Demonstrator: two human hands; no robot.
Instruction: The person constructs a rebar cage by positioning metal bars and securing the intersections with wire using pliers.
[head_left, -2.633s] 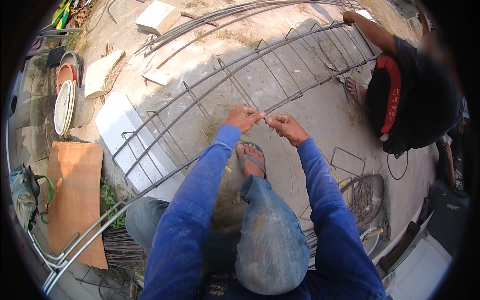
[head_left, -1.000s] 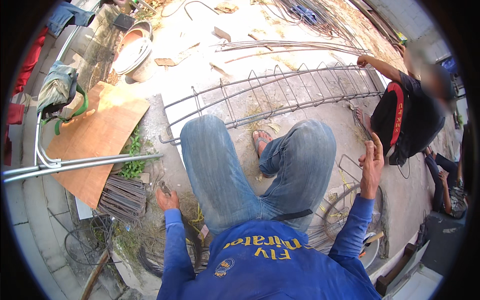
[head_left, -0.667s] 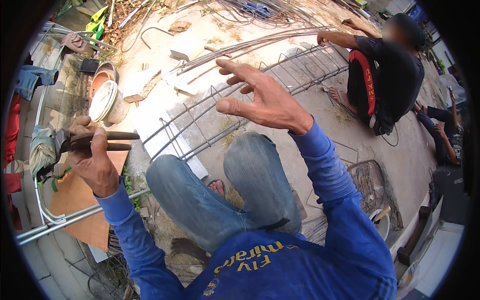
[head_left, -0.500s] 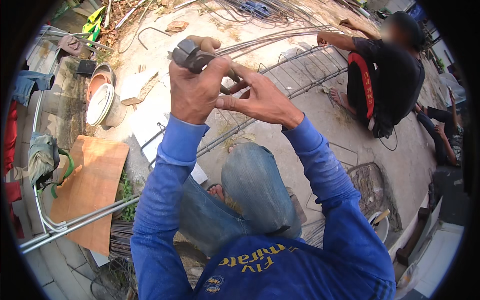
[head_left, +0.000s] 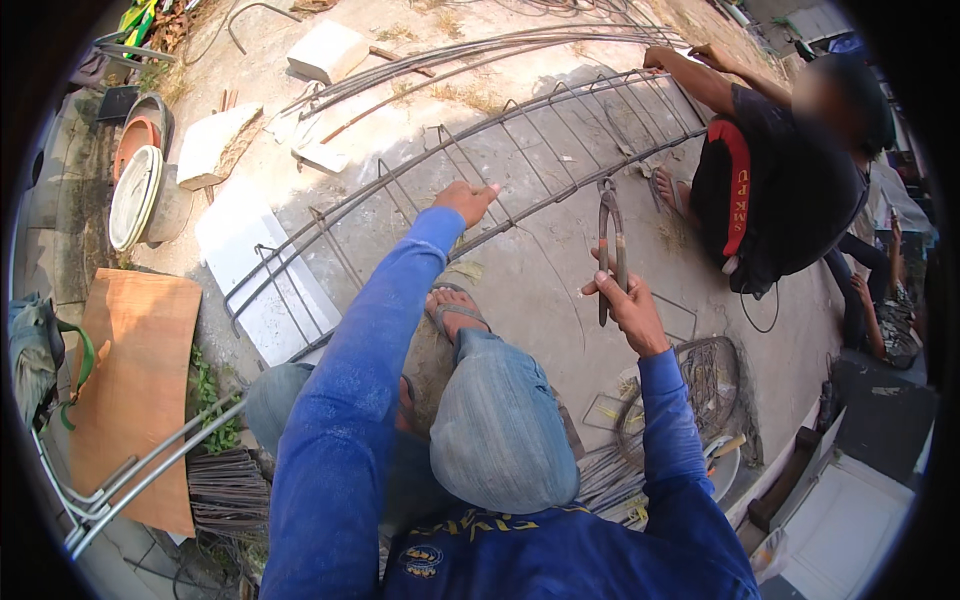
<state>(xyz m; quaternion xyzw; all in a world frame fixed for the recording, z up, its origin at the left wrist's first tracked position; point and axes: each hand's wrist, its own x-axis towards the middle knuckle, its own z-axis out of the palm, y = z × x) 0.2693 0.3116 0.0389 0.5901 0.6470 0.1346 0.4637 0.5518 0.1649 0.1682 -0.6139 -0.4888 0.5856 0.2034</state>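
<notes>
My right hand is closed around the handles of a pair of metal pincers, whose rounded jaws point away from me. A long cage of steel bars and stirrups lies across the ground in front of me. My left hand is over the cage's middle, its fingers closed; what they hold, if anything, is hidden. A thin wire curves from the cage's near bar toward the pincers.
A person in dark clothes crouches at the cage's far right end, one hand near it. Loose steel rods lie beyond. Left are pale blocks, stacked basins and a brown board. A wire basket stands by my right forearm.
My hands, earlier together and raised with the pincers, have come apart. My left hand is now over the cage, and my right has moved right with the pincers. My view has shifted.
</notes>
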